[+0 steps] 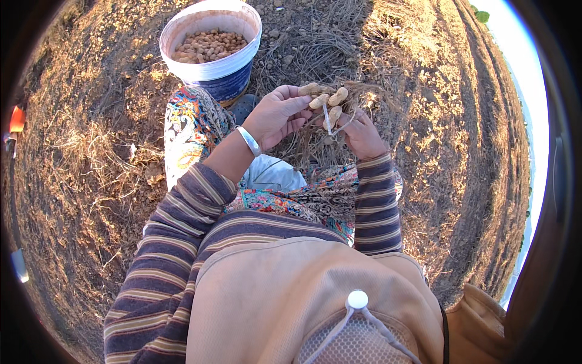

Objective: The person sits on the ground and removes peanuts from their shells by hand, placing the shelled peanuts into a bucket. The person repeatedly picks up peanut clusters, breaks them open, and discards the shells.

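Note:
My left hand [284, 113] pinches a peanut pod at the edge of a small cluster, thumb on top and the other fingers curled loosely below. Several tan unshelled peanut pods [337, 96] hang together between my two hands. My right hand [363, 136] grips the dry peanut plant [359, 93], whose roots and stems spread above and behind the fingers. A pale thin stalk [327, 119] crosses in front of the pods. Part of my right fingers is hidden behind the pods and stems.
Beyond my left knee stands a white and blue plastic bucket [209, 68], partly filled with peanuts [211, 45]. A shoe [244, 107] shows beside it. Dry pulled vines [313, 41] lie ahead on the soil. Furrows [477, 136] run along the right. Patterned cloth [195, 127] covers my legs.

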### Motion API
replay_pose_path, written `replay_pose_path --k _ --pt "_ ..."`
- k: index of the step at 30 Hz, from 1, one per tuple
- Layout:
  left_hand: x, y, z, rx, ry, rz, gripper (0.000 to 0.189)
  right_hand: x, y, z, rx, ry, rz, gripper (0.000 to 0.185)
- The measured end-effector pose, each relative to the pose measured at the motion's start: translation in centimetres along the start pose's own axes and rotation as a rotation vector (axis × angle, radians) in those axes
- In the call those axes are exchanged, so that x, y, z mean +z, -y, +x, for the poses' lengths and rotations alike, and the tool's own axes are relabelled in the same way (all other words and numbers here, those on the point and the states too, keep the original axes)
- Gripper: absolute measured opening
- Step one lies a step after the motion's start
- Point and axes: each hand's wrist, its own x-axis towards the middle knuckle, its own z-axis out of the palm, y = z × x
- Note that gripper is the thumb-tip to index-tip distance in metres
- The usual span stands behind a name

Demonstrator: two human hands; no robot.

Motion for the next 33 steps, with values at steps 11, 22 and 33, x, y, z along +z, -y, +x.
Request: replay_pose_path --k 11,22,33 --pt "-1.0 -0.2 -1.1 0.004 -0.071 0.248 0.016 0.1 0.0 -0.9 0.135 0.041 0.137 0.027" --pt "-4.0 -0.8 -0.3 -0.111 -0.087 -0.214 0.027 -1.5 1.5 0.1 0.159 0.151 0.086 0.045" --pt "-2.2 -1.6 -0.5 -0.037 0.134 -0.044 0.025 0.9 2.5 1.9 0.298 0.233 0.026 0.032"
